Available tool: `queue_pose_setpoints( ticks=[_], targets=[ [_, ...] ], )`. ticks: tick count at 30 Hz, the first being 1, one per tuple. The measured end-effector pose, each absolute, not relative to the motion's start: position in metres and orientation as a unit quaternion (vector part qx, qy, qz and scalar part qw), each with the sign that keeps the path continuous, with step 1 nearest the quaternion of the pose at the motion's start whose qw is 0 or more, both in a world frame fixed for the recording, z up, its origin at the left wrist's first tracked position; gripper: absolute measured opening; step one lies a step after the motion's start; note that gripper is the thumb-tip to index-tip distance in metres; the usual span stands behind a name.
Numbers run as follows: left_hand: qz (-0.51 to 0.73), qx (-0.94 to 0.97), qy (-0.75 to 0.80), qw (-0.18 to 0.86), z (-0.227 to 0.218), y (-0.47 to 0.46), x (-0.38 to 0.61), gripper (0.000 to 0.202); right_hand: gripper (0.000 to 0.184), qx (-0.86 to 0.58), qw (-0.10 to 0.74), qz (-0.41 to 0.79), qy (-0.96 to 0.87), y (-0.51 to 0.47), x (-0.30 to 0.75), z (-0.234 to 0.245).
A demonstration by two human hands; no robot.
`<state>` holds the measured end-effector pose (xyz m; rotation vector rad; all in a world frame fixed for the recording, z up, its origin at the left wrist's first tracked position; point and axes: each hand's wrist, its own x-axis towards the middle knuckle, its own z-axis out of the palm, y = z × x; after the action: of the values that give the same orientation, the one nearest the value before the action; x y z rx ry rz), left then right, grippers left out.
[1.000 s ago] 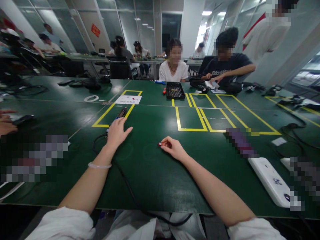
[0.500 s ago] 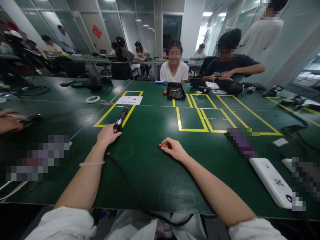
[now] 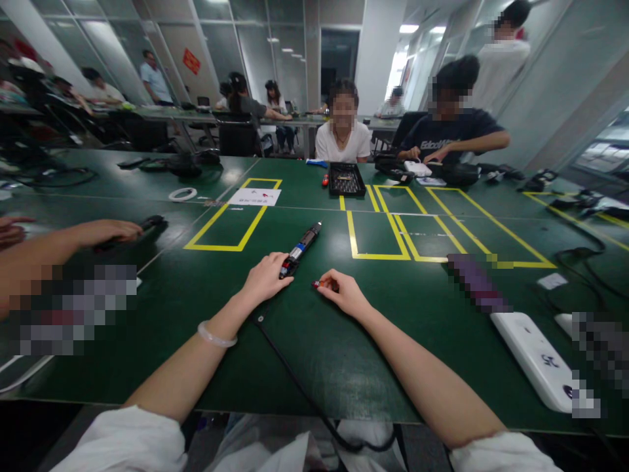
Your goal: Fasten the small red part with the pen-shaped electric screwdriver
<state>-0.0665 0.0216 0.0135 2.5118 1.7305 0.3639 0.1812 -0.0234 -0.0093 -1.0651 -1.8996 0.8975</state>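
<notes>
My left hand is wrapped round the rear end of an electric screwdriver. Its body is black with a blue and white band, and the silver tip points away to the upper right. A black cord runs from near that hand towards the table's front edge. Just to the right, my right hand rests near the table, thumb and fingers pinching a small red-and-orange piece. Most of that piece is hidden by the fingers, so its kind is unclear. The screwdriver and the piece are apart.
Yellow tape outlines mark the green table. A black tray of small parts stands at the far side beside a red object. White paper lies left; a white power bank lies right. A co-worker's hand reaches in from the left.
My left hand has carried the screwdriver rightward from the left tape outline, close to my right hand. My right hand has barely moved. The co-worker's arm at left has reached further in.
</notes>
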Motion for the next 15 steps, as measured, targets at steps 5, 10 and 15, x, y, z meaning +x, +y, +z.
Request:
queue_pose_setpoints(
  ticks=[5,10,15],
  targets=[
    [0.146,0.859,0.485,0.071,0.014,-0.002,-0.034,0.061,0.012,-0.428,0.387,0.337,-0.744,-0.023,0.182,-0.01],
    [0.142,0.877,0.448,0.101,0.016,-0.014,-0.019,0.063,0.013,-0.45,0.339,0.288,-0.774,-0.021,0.182,-0.015],
    [0.138,0.883,0.437,0.103,0.017,-0.017,-0.017,0.064,0.018,-0.46,0.327,0.254,-0.786,-0.02,0.18,-0.016]
  ],
)
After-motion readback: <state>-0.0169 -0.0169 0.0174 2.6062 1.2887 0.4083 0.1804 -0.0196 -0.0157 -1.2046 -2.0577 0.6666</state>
